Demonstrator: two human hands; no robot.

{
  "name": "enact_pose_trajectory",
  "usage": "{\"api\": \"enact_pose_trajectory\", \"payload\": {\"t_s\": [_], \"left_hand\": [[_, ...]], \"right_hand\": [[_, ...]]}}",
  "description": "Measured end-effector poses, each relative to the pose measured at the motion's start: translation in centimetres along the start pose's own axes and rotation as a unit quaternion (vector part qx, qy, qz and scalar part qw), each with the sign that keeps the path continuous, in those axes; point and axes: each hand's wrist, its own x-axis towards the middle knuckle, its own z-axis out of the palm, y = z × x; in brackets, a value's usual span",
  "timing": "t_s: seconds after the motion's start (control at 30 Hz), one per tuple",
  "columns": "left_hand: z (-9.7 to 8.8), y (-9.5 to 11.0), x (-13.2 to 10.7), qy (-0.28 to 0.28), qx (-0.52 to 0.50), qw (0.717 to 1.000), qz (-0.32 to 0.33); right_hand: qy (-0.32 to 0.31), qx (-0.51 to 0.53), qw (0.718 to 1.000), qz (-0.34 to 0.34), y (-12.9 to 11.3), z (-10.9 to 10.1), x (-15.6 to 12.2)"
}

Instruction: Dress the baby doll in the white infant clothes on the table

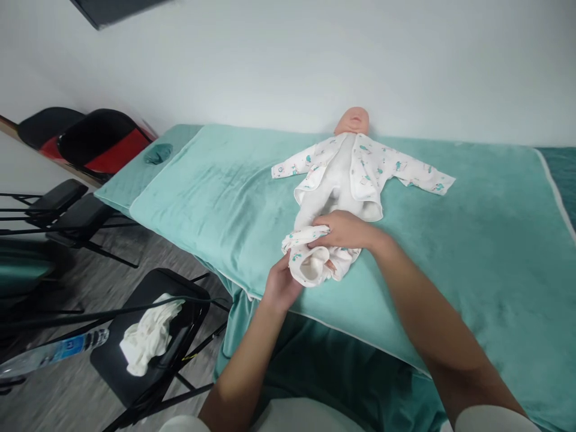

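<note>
A baby doll [339, 165] lies face up on a green-covered bed [216, 186], its head toward the wall. It wears an open white jacket [366, 165] with a small coloured print, sleeves spread to both sides. Around the doll's lower legs is a bunched pair of printed white baby pants [299, 239]. My left hand [282, 282] grips the pants from the near left, its fingers partly hidden under the cloth. My right hand [339, 231] reaches across the doll's legs, closed on the upper bunched edge. A skin-coloured bit shows inside the folds; the feet are mostly hidden.
On a black folding chair [121, 354] at lower left lies a crumpled white cloth [153, 336]. Beside it is a plastic water bottle [58, 353]. More black-and-red folding chairs [101, 141] stand at far left. The bed has a face hole [158, 154] and meets the white wall [288, 66].
</note>
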Motion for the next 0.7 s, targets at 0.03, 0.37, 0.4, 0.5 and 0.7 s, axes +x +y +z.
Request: {"api": "enact_pose_trajectory", "payload": {"t_s": [0.03,0.37,0.4,0.5,0.7], "left_hand": [[0.0,0.1,0.2,-0.009,-0.013,1.0,-0.014],[-0.9,0.7,1.1,-0.061,0.082,0.995,0.004],[-0.9,0.9,1.2,-0.066,0.113,0.991,0.039],[-0.9,1.7,2.2,-0.05,0.184,0.968,0.165],[-1.0,3.0,6.3,-0.027,0.276,0.903,0.328]], "right_hand": [[0.006,-0.001,1.0,0.004,0.0,0.1,0.1],[0.019,0.019,1.0,-0.016,0.3,0.1,-0.2],[0.02,0.017,1.0,-0.017,0.4,0.2,-0.1],[0.027,0.007,1.0,-0.012,0.4,0.2,0.2],[0.02,0.008,1.0,0.01,0.0,-0.2,-0.1]]}}
